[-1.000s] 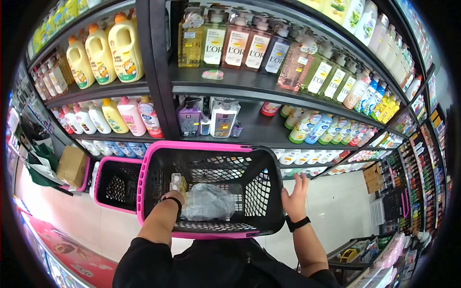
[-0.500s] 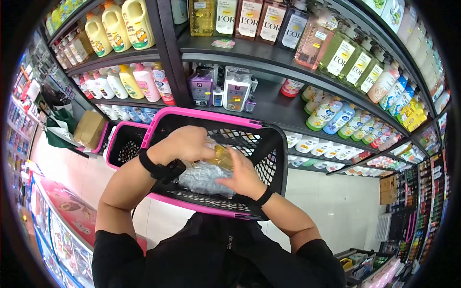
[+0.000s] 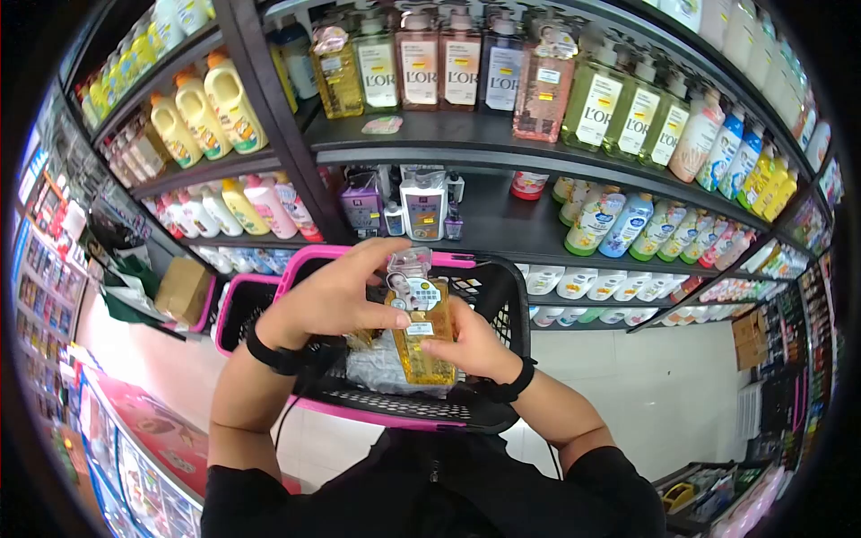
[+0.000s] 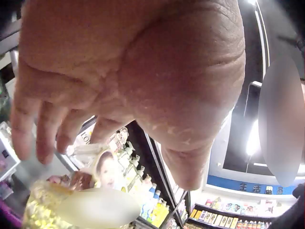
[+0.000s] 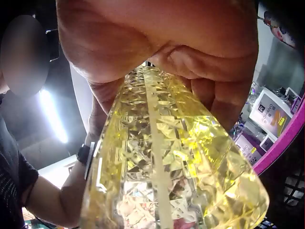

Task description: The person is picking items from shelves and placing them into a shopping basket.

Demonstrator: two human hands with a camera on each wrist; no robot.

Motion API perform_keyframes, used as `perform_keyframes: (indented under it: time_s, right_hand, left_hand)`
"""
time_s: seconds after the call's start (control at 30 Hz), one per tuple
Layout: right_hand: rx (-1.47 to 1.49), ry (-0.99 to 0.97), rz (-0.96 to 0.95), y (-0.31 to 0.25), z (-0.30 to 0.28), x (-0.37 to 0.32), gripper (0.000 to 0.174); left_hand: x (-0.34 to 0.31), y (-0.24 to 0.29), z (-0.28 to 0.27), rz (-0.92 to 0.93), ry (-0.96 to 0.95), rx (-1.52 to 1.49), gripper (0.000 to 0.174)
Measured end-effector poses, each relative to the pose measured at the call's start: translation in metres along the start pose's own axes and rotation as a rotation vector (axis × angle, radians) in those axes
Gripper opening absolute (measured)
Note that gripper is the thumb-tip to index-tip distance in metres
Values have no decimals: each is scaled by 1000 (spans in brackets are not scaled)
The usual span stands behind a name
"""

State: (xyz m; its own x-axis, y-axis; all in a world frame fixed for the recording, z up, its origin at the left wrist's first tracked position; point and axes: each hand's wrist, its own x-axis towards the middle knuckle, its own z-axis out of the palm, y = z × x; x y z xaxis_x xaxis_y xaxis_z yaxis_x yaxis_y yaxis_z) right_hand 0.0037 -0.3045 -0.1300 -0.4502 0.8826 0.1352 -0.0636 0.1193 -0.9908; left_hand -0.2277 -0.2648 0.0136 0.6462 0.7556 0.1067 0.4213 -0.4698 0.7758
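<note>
My right hand grips an amber, faceted pump bottle by its side, holding it upright over the black shopping basket. A round picture tag hangs at its clear top. In the right wrist view the bottle's cut-glass pattern fills the space below the palm. My left hand is beside the bottle's neck, thumb toward the label; in the left wrist view its fingers are stretched out near the tag. Inside the basket lies a crumpled clear plastic wrapping, with another amber item partly hidden behind my left hand.
Ahead stands a dark shelf with rows of pump bottles, shampoo bottles and a boxed purple set. A second pink-rimmed basket sits on the floor at left, near a cardboard box. A display case is at lower left.
The left hand went down into the basket, then both hands met inside it. Now the amber bottle is raised above the basket in the right hand, its label toward me.
</note>
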Motion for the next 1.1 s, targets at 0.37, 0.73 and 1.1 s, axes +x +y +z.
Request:
perform_keyframes:
  time_s: [0.37,0.73,1.1]
  right_hand:
    - [93,-105,22,-1,-20,-2,63]
    - [17,249,-171,-138,-85,128,57]
    - [-184,425,-543,-143,-151,236,62]
  left_hand:
    - [21,-48,33,32,86,-666,46]
    - [102,-34,18,141,118,-714,77]
    - [229,-49,-52,142,255,-254,68]
